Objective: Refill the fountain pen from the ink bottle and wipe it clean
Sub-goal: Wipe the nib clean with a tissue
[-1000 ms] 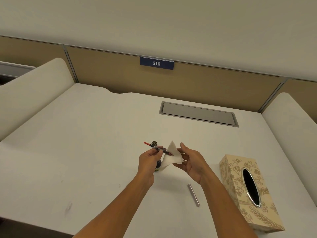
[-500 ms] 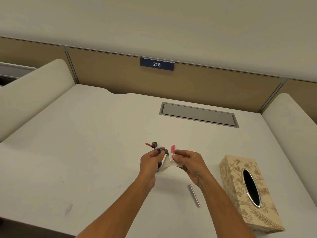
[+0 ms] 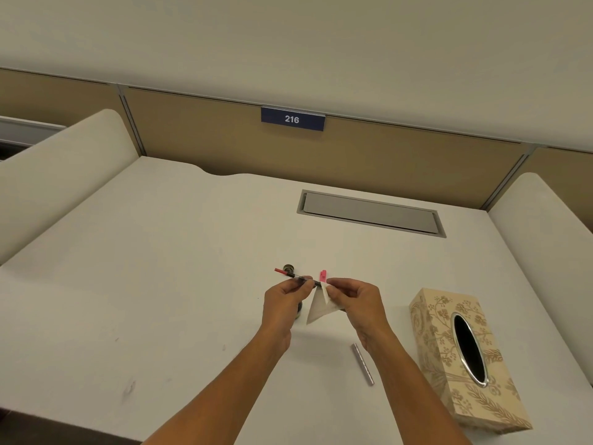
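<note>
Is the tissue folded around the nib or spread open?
Folded: the right hand pinches the tissue over the pen tip; a pink stain shows.

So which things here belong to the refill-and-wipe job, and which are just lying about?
In use: pen, tissue, ink bottle, bottle cap, metal pen barrel, tissue box.
Lying about: desk cable hatch, sign 216.

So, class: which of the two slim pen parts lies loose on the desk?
The silver tube, lying near the tissue box; the dark part is held in the left hand.
</note>
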